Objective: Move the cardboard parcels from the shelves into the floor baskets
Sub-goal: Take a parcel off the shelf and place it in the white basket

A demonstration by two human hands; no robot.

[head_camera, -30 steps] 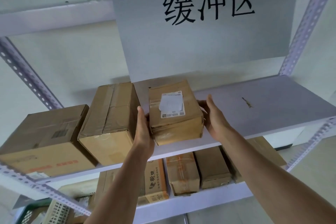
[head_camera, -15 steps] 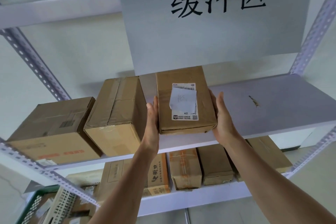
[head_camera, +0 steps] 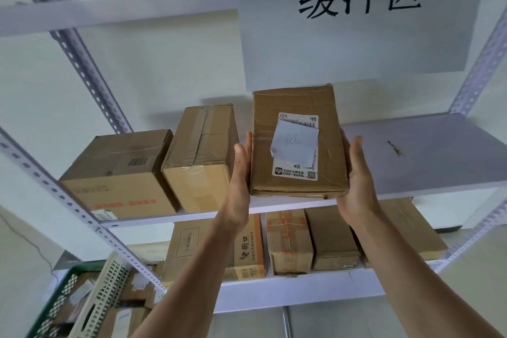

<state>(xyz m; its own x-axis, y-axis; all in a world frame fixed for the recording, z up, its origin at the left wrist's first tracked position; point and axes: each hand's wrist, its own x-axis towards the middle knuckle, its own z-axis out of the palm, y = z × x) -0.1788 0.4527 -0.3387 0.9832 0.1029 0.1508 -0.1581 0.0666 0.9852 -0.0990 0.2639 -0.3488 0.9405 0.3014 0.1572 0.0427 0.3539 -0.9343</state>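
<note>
Holds one cardboard parcel (head_camera: 297, 107) between two flat palms, its labelled face turned toward the camera. Presses the left hand (head_camera: 241, 173) against the parcel's left side, fingers straight, close together and pointing up. Presses the right hand (head_camera: 356, 181) against the opposite side, fingers likewise straight. Curls nothing round the box and carries it by squeeze alone.

Between the hands, on the parcel's face: a printed shipping label (head_camera: 296, 173) with a pale paper slip (head_camera: 295, 143) stuck over its middle, handwriting too faint to read. Parcel in front of the upper shelf (head_camera: 439, 156), lower edge about level with the shelf's front lip; cannot tell whether touching.

Just left of the left hand, on that shelf: a tall taped box (head_camera: 200, 156), and further left, right against it, a wider box (head_camera: 118, 173). Right of the right hand: bare grey board with a small dark mark (head_camera: 395, 147).

Below both wrists, on the lower shelf (head_camera: 301, 285): a printed carton (head_camera: 186, 244) behind the left forearm, then a taped box (head_camera: 289, 241), a plain box (head_camera: 332, 239) and a flat box (head_camera: 406, 228) behind the right forearm.

Down and left of the left forearm: a green basket (head_camera: 63, 291) and a white basket (head_camera: 109, 277), with parcels lying in them.

Above the hands: a grey sign (head_camera: 356, 44) with three black characters.
</note>
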